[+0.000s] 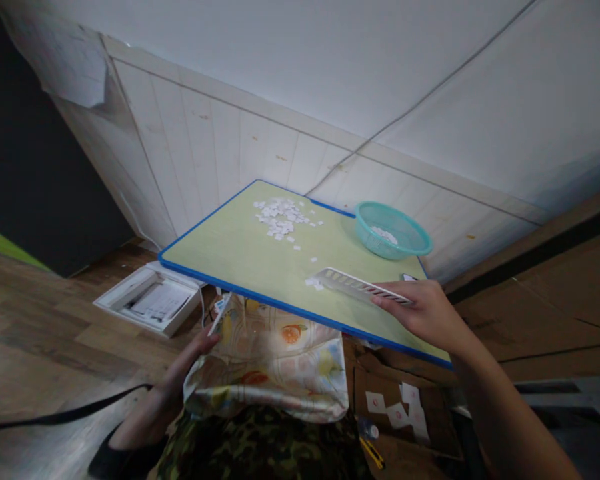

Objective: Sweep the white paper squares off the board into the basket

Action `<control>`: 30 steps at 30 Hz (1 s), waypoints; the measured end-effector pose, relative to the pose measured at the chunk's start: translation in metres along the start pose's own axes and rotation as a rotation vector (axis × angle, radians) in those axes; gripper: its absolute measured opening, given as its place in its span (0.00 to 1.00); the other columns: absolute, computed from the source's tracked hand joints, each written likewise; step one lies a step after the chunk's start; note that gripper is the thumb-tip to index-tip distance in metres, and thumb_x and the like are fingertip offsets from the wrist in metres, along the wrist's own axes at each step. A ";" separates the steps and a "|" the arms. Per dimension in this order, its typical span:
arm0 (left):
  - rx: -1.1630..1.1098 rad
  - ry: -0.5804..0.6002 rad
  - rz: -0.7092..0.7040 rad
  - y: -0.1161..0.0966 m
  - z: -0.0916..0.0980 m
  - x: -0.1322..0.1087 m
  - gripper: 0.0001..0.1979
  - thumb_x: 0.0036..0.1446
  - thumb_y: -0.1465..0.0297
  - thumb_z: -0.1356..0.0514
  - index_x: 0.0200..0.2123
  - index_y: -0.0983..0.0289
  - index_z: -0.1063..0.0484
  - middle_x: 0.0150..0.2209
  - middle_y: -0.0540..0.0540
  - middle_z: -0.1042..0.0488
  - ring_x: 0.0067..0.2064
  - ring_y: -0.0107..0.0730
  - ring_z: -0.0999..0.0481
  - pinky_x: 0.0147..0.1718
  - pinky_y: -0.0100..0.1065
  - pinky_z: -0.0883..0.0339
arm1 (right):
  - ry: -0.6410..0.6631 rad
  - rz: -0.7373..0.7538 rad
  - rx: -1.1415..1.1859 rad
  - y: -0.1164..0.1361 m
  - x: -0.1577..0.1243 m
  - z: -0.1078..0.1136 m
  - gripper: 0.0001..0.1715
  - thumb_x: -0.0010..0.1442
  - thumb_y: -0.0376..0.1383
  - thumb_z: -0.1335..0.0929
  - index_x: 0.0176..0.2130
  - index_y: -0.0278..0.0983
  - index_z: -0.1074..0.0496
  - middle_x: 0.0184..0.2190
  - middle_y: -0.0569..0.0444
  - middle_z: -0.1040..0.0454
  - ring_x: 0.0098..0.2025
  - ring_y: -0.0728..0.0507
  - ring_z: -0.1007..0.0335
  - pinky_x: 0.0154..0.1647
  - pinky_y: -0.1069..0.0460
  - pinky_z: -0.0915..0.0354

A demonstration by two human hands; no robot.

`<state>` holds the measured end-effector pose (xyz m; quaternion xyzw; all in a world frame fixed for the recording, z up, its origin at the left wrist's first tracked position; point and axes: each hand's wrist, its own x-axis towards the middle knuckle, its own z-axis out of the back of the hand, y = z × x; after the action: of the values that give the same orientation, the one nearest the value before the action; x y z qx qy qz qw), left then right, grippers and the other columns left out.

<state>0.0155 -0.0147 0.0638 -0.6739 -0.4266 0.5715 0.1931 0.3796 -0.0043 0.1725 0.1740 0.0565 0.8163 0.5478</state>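
Note:
My right hand (420, 300) is closed around one end of a white slotted plastic piece (355, 281). The far end of this piece is at a few small white paper-like bits (314, 283) near the front of the yellow-green table (220, 247). A larger scatter of the same white squares (283, 217) lies farther back on the tabletop. My left hand (205, 343) is low on the left, gripping a thin white strip (220, 315) beside a fruit-patterned cloth (275, 360). That cloth spreads over my lap and reaches up to the table's blue edge.
A turquoise basket (393, 230) with white pieces inside stands at the table's back right. On the floor at left is an open white box (150, 300). Below right are cardboard (380, 373), white cards (397, 415) and a yellow cutter (373, 453). A wall rises behind the table.

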 end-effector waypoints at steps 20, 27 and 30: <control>0.039 0.005 -0.020 0.006 0.009 0.006 0.14 0.45 0.63 0.33 0.37 0.60 0.20 0.39 0.55 0.17 0.54 0.50 0.26 0.44 0.37 0.27 | 0.005 0.033 -0.002 0.004 -0.012 -0.003 0.14 0.63 0.37 0.35 0.46 0.42 0.23 0.44 0.56 0.21 0.43 0.45 0.23 0.43 0.53 0.29; 0.068 0.084 0.022 0.009 0.011 0.006 0.22 0.47 0.59 0.34 0.46 0.58 0.22 0.38 0.55 0.16 0.47 0.46 0.21 0.38 0.34 0.25 | -0.094 -0.073 -0.076 -0.011 -0.024 -0.002 0.13 0.62 0.40 0.34 0.44 0.43 0.23 0.40 0.56 0.20 0.38 0.44 0.22 0.37 0.53 0.28; 0.065 0.090 0.022 0.009 0.012 0.005 0.22 0.47 0.59 0.34 0.47 0.58 0.22 0.40 0.55 0.16 0.49 0.46 0.21 0.39 0.34 0.25 | -0.106 -0.092 -0.130 -0.017 -0.029 -0.007 0.14 0.63 0.39 0.35 0.46 0.43 0.23 0.42 0.56 0.20 0.39 0.43 0.22 0.38 0.52 0.28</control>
<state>0.0077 -0.0183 0.0507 -0.6971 -0.3913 0.5560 0.2277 0.4014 -0.0234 0.1549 0.1782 -0.0178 0.7818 0.5972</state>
